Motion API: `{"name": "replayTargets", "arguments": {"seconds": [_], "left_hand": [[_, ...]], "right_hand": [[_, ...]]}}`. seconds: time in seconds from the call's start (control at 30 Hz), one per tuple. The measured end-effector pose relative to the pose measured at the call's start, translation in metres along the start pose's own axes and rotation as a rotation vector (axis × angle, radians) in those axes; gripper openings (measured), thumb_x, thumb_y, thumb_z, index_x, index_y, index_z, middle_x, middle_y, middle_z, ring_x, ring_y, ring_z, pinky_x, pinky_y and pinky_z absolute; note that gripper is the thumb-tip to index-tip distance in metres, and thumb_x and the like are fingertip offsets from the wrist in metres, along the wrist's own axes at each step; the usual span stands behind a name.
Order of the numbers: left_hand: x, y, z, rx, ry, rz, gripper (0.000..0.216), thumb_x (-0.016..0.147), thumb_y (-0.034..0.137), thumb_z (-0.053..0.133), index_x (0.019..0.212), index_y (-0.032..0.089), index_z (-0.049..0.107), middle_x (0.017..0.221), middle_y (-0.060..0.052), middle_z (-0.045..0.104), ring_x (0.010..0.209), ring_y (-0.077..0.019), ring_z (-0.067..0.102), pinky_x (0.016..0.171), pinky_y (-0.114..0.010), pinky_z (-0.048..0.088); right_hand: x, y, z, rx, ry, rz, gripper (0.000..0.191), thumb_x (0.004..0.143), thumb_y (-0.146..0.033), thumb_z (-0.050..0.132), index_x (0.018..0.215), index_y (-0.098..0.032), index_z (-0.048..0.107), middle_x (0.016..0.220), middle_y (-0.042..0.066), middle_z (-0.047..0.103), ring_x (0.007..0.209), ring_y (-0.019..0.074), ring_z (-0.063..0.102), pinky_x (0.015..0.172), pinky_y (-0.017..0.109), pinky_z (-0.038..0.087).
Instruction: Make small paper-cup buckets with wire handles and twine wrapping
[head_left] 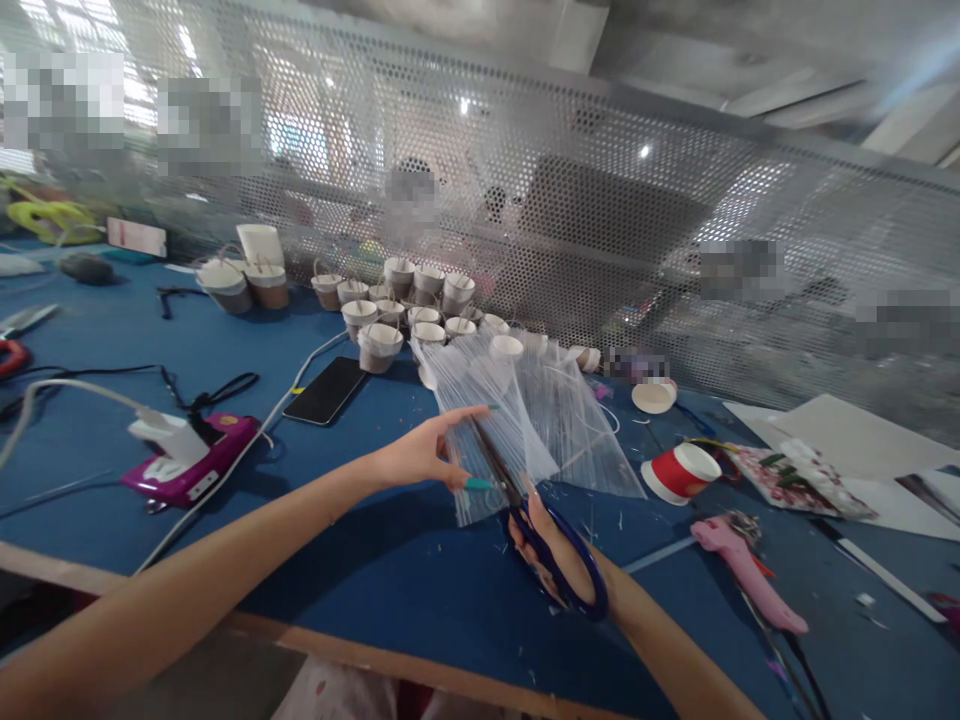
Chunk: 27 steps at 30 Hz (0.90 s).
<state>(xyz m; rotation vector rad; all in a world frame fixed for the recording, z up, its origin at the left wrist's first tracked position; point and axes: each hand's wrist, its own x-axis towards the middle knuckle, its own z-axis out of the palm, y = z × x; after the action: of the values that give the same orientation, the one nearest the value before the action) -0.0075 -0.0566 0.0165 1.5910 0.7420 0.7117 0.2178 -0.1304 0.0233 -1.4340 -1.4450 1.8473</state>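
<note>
My left hand pinches the near edge of a clear plastic sheet, holding it up over the blue table. My right hand grips blue-handled scissors through the finger loops. The dark blades point up and left into the sheet beside my left fingertips. Whether the blades are apart is hard to make out. More clear plastic fans out behind toward the right.
Several small paper cups stand at the back by a perforated metal screen. A black phone, a magenta device with a white plug, a red cup on its side and a pink glue gun lie around.
</note>
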Motion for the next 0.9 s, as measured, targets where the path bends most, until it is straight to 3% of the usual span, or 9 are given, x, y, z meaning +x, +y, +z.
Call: {"name": "replayTargets", "arguments": {"seconds": [0.07, 0.13, 0.2, 0.27, 0.33, 0.47, 0.6, 0.77, 0.9], "left_hand": [[-0.0002, -0.0011, 0.0001, -0.017, -0.002, -0.005, 0.095, 0.068, 0.02, 0.078, 0.146, 0.023, 0.025, 0.066, -0.001, 0.069, 0.057, -0.0165, 0.067, 0.054, -0.023, 0.051], [-0.0003, -0.0018, 0.0004, -0.061, -0.001, 0.006, 0.098, 0.067, 0.019, 0.078, 0.146, 0.028, 0.022, 0.101, -0.01, 0.07, 0.059, -0.014, 0.067, 0.055, -0.024, 0.053], [-0.0003, -0.0011, 0.001, -0.105, 0.004, 0.016, 0.101, 0.065, 0.016, 0.078, 0.146, 0.034, 0.02, 0.137, -0.017, 0.049, 0.059, -0.0104, 0.066, 0.055, -0.023, 0.054], [-0.0004, 0.0007, 0.0018, -0.126, 0.009, 0.01, 0.103, 0.064, 0.014, 0.078, 0.146, 0.036, 0.019, 0.151, -0.019, 0.028, 0.058, -0.0075, 0.065, 0.054, -0.023, 0.054], [-0.0004, 0.0024, 0.0025, -0.129, 0.011, -0.002, 0.104, 0.064, 0.014, 0.078, 0.146, 0.035, 0.018, 0.151, -0.019, 0.028, 0.058, -0.0072, 0.065, 0.055, -0.023, 0.054], [0.0, 0.0014, 0.0024, -0.137, 0.006, -0.015, 0.107, 0.064, 0.015, 0.078, 0.148, 0.032, 0.015, 0.14, -0.019, 0.045, 0.059, -0.0097, 0.065, 0.056, -0.025, 0.054], [0.0003, -0.0012, 0.0014, -0.135, 0.009, -0.01, 0.106, 0.064, 0.015, 0.079, 0.147, 0.034, 0.016, 0.142, -0.019, 0.042, 0.06, -0.0101, 0.064, 0.057, -0.027, 0.055], [-0.0003, -0.0004, 0.0009, -0.123, 0.011, -0.019, 0.107, 0.063, 0.017, 0.079, 0.148, 0.032, 0.016, 0.135, -0.018, 0.05, 0.06, -0.0111, 0.065, 0.057, -0.027, 0.055], [0.0011, -0.0004, -0.0017, -0.161, 0.024, -0.025, 0.091, 0.07, 0.025, 0.075, 0.146, 0.027, 0.024, 0.128, -0.016, 0.056, 0.07, -0.0149, 0.067, 0.066, -0.032, 0.057]], "right_hand": [[0.0, 0.0014, -0.0007, -0.009, -0.01, -0.017, 0.071, 0.063, -0.09, 0.034, 0.069, -0.02, 0.041, 0.047, -0.011, 0.033, 0.031, 0.0004, 0.025, 0.03, 0.014, 0.025], [0.0001, 0.0027, -0.0011, -0.02, -0.017, -0.03, 0.071, 0.063, -0.091, 0.033, 0.069, -0.02, 0.041, 0.047, -0.011, 0.032, 0.031, 0.0005, 0.025, 0.029, 0.014, 0.025], [0.0003, 0.0034, -0.0011, -0.031, -0.014, -0.027, 0.071, 0.063, -0.09, 0.033, 0.068, -0.02, 0.04, 0.047, -0.011, 0.032, 0.03, 0.0007, 0.025, 0.028, 0.014, 0.025], [0.0006, 0.0036, -0.0009, -0.035, -0.007, -0.011, 0.07, 0.064, -0.09, 0.034, 0.068, -0.02, 0.039, 0.047, -0.011, 0.031, 0.031, 0.0007, 0.024, 0.028, 0.014, 0.024], [0.0011, 0.0033, -0.0009, -0.039, 0.001, -0.01, 0.07, 0.065, -0.09, 0.034, 0.068, -0.02, 0.039, 0.047, -0.011, 0.03, 0.031, 0.0007, 0.024, 0.029, 0.013, 0.023], [0.0025, 0.0038, -0.0018, -0.063, -0.005, -0.04, 0.069, 0.066, -0.089, 0.034, 0.066, -0.02, 0.039, 0.046, -0.011, 0.03, 0.031, 0.0008, 0.024, 0.029, 0.013, 0.024], [0.004, 0.0074, -0.0033, -0.077, -0.005, -0.059, 0.068, 0.069, -0.087, 0.034, 0.066, -0.02, 0.039, 0.045, -0.011, 0.03, 0.029, 0.0013, 0.025, 0.027, 0.013, 0.024], [0.0047, 0.0089, -0.0042, -0.094, -0.006, -0.062, 0.066, 0.07, -0.086, 0.033, 0.065, -0.02, 0.039, 0.044, -0.011, 0.031, 0.028, 0.0015, 0.025, 0.027, 0.014, 0.025], [0.0031, 0.0054, -0.0032, -0.07, 0.014, -0.021, 0.068, 0.067, -0.088, 0.035, 0.066, -0.02, 0.039, 0.044, -0.011, 0.03, 0.03, 0.0011, 0.025, 0.029, 0.014, 0.024]]}}
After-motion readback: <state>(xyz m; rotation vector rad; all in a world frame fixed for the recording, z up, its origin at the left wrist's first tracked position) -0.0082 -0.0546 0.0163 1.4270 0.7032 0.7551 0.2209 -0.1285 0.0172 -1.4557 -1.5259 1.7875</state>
